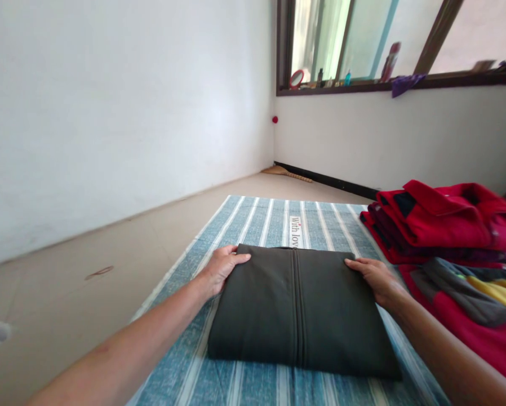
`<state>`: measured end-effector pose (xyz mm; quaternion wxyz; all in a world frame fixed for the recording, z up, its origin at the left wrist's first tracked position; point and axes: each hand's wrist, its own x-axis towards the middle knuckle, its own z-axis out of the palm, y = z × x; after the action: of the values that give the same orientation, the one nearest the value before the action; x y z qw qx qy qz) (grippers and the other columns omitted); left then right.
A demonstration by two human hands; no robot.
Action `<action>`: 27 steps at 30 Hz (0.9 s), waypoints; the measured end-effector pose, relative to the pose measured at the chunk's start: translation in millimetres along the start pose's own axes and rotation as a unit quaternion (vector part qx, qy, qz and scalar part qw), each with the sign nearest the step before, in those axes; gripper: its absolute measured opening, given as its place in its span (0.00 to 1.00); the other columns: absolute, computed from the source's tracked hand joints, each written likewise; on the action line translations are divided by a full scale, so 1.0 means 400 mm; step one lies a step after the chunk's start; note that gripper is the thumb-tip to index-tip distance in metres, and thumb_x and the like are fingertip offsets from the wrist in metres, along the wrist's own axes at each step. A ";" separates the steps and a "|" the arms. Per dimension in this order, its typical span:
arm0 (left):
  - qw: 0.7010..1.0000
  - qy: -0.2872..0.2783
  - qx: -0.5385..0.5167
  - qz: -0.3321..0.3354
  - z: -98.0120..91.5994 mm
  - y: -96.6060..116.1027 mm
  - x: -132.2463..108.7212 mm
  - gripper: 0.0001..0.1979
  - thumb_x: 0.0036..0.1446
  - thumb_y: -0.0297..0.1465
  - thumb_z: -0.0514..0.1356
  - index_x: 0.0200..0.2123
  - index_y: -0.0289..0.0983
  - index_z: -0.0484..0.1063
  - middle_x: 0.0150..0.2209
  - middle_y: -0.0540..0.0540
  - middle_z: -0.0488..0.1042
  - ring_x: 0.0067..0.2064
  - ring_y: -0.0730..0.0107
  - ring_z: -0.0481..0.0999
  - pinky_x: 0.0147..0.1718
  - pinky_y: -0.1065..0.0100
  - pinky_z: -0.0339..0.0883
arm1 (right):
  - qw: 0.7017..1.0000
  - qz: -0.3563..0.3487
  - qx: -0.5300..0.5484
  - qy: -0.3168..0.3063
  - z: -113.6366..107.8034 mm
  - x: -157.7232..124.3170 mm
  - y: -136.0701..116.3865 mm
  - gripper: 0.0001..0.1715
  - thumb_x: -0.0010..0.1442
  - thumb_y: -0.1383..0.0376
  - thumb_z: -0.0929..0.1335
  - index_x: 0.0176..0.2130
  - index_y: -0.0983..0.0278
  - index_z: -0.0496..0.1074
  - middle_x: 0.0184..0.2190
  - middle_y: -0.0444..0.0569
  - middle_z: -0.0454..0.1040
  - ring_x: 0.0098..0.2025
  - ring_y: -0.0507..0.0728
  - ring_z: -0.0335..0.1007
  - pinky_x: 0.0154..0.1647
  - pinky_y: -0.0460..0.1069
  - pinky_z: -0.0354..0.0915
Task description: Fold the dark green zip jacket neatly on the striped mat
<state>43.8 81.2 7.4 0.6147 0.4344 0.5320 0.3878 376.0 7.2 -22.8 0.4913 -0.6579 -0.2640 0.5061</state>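
Observation:
A dark green jacket [261, 307], folded into a flat rectangle, lies in front of me with its zip line running down the middle. My left hand [223, 268] grips its far left corner, thumb on top and fingers underneath. At the far right corner, my right hand [373, 276] pinches the edge the same way, fingers partly hidden. Beneath the jacket is a blue and white striped cloth [253, 220] with a "With love" label [294, 230] just beyond the jacket's far edge.
Folded red garments [451, 220] are stacked close to my right forearm, beside a grey and yellow garment [460, 293]. A hand broom [287, 172] lies in the room's corner. Bottles and a round mirror [296, 79] stand on the window sill. A thin loop [100, 273] is on the floor at left.

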 end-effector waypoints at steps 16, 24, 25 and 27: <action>0.977 0.069 0.198 0.049 -0.006 -0.003 0.033 0.24 0.35 0.37 0.69 0.39 0.36 0.72 0.35 0.44 0.78 0.36 0.60 0.78 0.32 0.66 0.70 | 0.986 -0.020 -0.165 0.012 -0.020 0.029 0.010 0.17 0.53 0.53 0.70 0.30 0.66 0.71 0.14 0.39 0.62 0.14 0.47 0.56 0.12 0.43 0.50; 0.953 -0.002 0.293 -0.081 -0.017 0.082 0.055 0.27 0.35 0.50 0.67 0.34 0.36 0.74 0.36 0.43 0.77 0.35 0.61 0.74 0.24 0.69 0.65 | 0.955 0.012 -0.288 -0.066 -0.053 0.063 -0.079 0.28 0.52 0.46 0.70 0.41 0.66 0.73 0.28 0.47 0.71 0.25 0.49 0.65 0.25 0.45 0.64; 0.955 -0.017 0.281 -0.090 -0.019 0.086 0.061 0.27 0.34 0.50 0.67 0.33 0.36 0.74 0.34 0.43 0.77 0.34 0.62 0.74 0.24 0.69 0.65 | 0.953 0.019 -0.292 -0.081 -0.055 0.071 -0.086 0.28 0.51 0.46 0.70 0.41 0.66 0.73 0.29 0.47 0.71 0.25 0.49 0.65 0.25 0.45 0.64; 0.956 -0.049 0.273 -0.099 -0.023 0.087 0.077 0.26 0.32 0.48 0.69 0.32 0.36 0.74 0.33 0.43 0.77 0.32 0.63 0.73 0.25 0.68 0.65 | 0.949 0.027 -0.294 -0.108 -0.059 0.089 -0.093 0.28 0.49 0.47 0.72 0.40 0.66 0.73 0.29 0.47 0.71 0.24 0.49 0.64 0.25 0.45 0.64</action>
<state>38.3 122.5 29.9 0.5335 0.5494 0.6268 0.1434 415.6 42.3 -3.2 0.2304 -0.7216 -0.4349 0.4870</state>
